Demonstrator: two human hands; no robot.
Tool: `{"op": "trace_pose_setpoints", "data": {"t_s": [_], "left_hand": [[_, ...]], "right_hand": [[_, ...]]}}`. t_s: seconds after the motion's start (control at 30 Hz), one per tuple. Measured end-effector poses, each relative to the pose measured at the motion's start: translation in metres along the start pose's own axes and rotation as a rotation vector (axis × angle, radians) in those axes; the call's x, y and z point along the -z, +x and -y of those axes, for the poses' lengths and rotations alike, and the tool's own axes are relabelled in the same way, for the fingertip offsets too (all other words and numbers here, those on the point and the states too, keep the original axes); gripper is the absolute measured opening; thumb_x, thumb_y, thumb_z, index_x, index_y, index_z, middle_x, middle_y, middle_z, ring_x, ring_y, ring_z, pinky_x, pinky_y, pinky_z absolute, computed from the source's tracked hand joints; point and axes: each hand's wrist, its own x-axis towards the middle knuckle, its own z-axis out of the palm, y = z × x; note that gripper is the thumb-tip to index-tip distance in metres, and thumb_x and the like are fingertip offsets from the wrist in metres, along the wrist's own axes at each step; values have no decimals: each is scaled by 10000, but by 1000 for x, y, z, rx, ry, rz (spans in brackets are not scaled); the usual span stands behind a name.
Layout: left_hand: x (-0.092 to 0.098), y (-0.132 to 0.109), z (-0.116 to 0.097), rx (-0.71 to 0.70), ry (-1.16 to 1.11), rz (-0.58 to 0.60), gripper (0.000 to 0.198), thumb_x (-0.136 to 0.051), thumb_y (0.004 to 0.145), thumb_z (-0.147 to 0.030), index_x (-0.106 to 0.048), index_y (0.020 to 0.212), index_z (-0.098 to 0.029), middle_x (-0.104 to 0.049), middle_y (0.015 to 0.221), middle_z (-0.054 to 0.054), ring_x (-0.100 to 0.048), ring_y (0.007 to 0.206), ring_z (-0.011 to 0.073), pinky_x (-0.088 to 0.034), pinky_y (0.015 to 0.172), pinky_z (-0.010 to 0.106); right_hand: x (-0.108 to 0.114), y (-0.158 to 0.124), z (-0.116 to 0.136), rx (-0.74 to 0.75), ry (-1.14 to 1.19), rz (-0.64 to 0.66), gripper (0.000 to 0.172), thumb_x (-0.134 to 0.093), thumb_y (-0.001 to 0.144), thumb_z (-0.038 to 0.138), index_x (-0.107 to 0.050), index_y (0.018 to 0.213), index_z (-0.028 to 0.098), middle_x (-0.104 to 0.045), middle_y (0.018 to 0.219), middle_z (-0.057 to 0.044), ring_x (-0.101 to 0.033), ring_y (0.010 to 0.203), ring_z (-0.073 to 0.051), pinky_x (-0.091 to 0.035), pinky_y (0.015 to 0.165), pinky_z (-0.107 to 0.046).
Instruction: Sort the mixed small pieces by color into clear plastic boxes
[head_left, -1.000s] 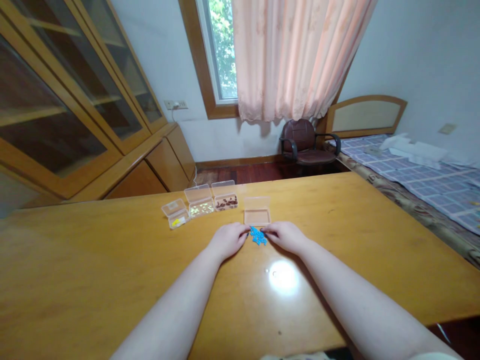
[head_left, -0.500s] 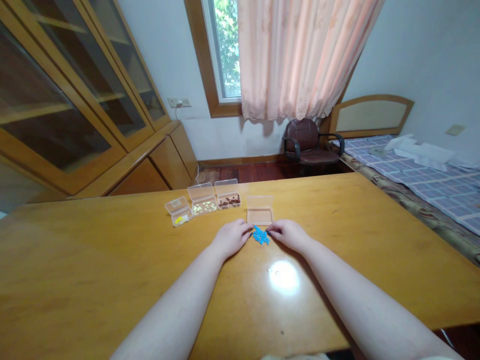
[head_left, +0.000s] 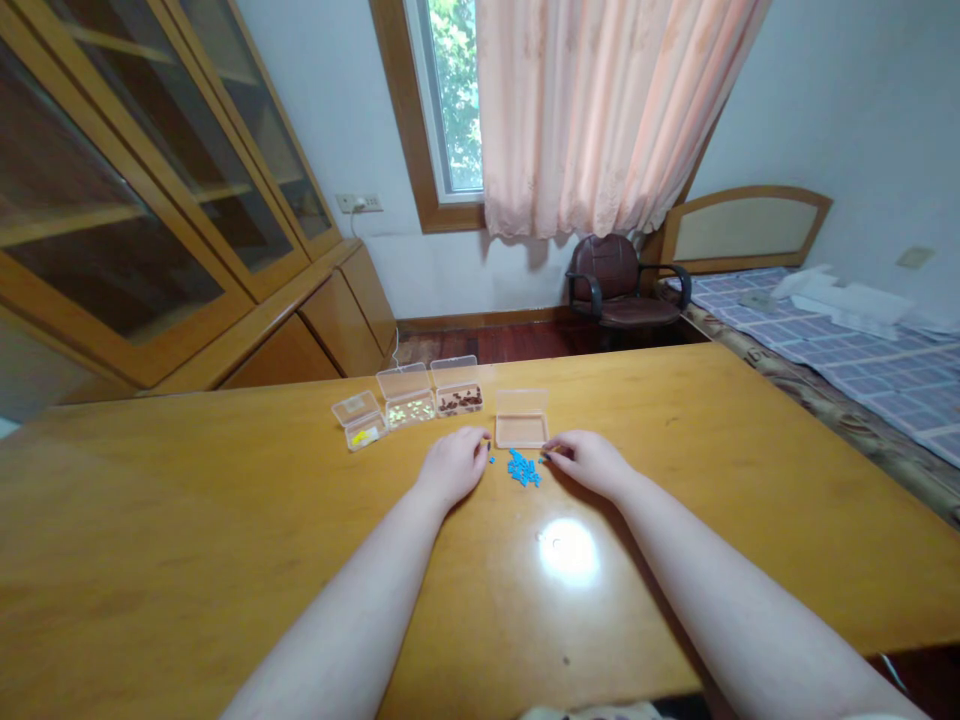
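A loose pile of small blue pieces (head_left: 523, 469) lies on the wooden table in front of an open clear plastic box (head_left: 521, 432), whose lid stands up at the back. Left of the pile, my left hand (head_left: 454, 464) has curled fingers closed at a single blue piece by the fingertips. On the other side, my right hand (head_left: 589, 462) pinches another single blue piece next to the pile, close to the box's front right corner. The exact shape of the pieces is too small to make out.
Further back on the left stand three open clear boxes: one with yellow and white bits (head_left: 365, 437), one with pale pieces (head_left: 410, 412), one with dark brown pieces (head_left: 460, 401). Beyond the table (head_left: 225, 520) are a brown armchair (head_left: 611, 285), a bed (head_left: 847, 340) and a glass-door cabinet (head_left: 157, 180).
My hands have moved apart, away from the pile, the left one to the left and the right one slightly right. A single blue piece now shows at each hand's fingertips.
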Motion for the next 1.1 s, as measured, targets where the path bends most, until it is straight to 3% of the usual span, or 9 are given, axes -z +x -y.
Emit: {"op": "trace_pose_setpoints", "data": {"t_s": [0.13,0.37,0.73,0.97,1.1], "left_hand": [[3,0,1,31,49,28,269,-441,855,-229,-604,1069,-233,-665,1059,45,-614,942,197,-465,821,301],[6,-1,3,-110,67,138,252,-478,854,-288,-664,1024,-287,-683,970,33,-623,886,196,-461,782,298],[2,1,1,-144,128,117,211,-479,856,-291,-680,906,-250,-672,897,37,-617,817,190,-454,723,287],[-4,1,3,-118,-20,135,153,-497,819,-254,-637,868,-216,-663,878,34,-604,789,177,-433,690,267],[-10,4,6,-127,-181,102,143,-514,817,-270,-633,860,-203,-622,769,12,-570,715,151,-407,642,245]], "right_hand": [[-1,-1,-1,46,-19,53,220,-557,839,286,-712,993,262,-722,989,-22,-653,888,-181,-476,779,-282],[-5,0,2,85,-71,88,209,-531,867,290,-724,938,257,-729,932,-26,-655,844,-179,-460,738,-262],[-2,-1,9,110,-171,81,192,-514,861,256,-703,854,224,-719,842,-36,-636,756,-161,-406,670,-233],[1,-2,9,102,-111,99,198,-532,858,279,-716,913,229,-726,896,-40,-648,808,-171,-433,709,-243],[-1,0,5,88,-95,110,209,-532,864,301,-726,897,231,-730,890,-43,-648,795,-174,-431,685,-243]]}}
